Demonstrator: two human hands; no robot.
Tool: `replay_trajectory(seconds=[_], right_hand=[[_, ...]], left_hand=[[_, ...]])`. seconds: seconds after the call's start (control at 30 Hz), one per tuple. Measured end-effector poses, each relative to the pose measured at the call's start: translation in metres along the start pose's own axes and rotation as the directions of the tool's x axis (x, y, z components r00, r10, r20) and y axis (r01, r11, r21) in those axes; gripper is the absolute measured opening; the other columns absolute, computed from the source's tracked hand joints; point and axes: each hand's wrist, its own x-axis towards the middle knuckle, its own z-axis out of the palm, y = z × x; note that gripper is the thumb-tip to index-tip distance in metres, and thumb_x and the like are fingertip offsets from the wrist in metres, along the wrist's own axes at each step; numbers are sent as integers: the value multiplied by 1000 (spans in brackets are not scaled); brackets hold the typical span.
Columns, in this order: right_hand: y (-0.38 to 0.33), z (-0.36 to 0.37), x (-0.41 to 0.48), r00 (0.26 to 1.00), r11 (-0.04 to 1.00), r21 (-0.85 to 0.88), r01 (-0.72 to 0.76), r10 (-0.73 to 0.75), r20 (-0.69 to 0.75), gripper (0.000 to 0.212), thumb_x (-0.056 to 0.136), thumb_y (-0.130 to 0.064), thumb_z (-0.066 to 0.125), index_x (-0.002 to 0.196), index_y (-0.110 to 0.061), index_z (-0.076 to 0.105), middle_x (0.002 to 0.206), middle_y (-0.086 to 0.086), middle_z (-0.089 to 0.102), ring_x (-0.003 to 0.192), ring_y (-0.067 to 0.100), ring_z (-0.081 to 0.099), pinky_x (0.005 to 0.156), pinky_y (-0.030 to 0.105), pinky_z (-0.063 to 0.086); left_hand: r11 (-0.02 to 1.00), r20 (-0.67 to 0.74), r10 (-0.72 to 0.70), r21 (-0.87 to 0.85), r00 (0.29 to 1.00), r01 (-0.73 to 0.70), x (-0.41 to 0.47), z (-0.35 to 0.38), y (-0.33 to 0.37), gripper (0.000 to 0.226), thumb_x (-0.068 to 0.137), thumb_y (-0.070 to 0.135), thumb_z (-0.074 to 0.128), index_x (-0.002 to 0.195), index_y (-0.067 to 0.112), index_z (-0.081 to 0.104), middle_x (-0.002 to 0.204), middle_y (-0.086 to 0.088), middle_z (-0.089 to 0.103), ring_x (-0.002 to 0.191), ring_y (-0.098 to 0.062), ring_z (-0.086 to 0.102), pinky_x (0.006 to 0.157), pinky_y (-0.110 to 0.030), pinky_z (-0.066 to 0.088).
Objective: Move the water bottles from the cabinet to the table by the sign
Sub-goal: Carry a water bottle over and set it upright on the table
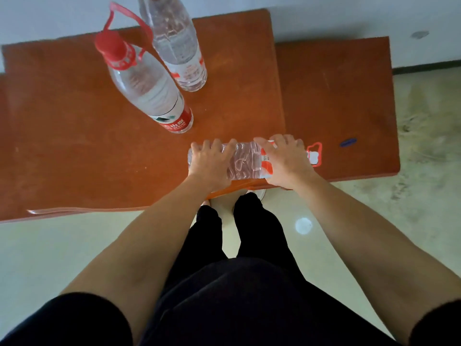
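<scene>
On the reddish-brown table (74, 146), both arms reach out and the left hand (209, 166) and right hand (284, 163) curl their fingers over a sideways water bottle (245, 161) at the front edge.

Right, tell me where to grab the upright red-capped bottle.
Grip the red-capped bottle around its clear middle, coming from the near right: it stands upright and that flank is free, while the other upright bottle crowds its far side. Its red carry loop probably also offers a hold from above.
</scene>
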Motion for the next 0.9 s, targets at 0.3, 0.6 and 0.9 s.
replay_trajectory(seconds=[0.3,0.6,0.9], right_hand=[[-109,-43,-2,963,963,-14,270,-270,11,82,84,-49,70,148,-34,21,140,11,46,126,35,49,101,55,45],[-238,-149,-8,474,608,-304,734,-778,-412,94,65,-46,90,144,-30,41,128,12,57,110,31,56,86,46,50],[-359,-243,-122,-169,195,-505,841,-792,-587,93,70,-39,89,147,-27,39,134,17,54,124,37,49,97,53,41]], left_hand=[[959,10,-253,-132,968,252,-118,10,-70,99,75,71,64,150,31,12,138,-8,51,124,-32,51,101,-53,41],[536,-412,-820,-312,397,785,-290,-32,-89,99,60,47,89,142,29,39,126,-11,59,116,-38,57,105,-62,38],[148,-614,-785,-317,-84,937,-470,-85,-51,100,60,40,87,148,26,41,133,-14,56,124,-39,51,111,-60,32]])
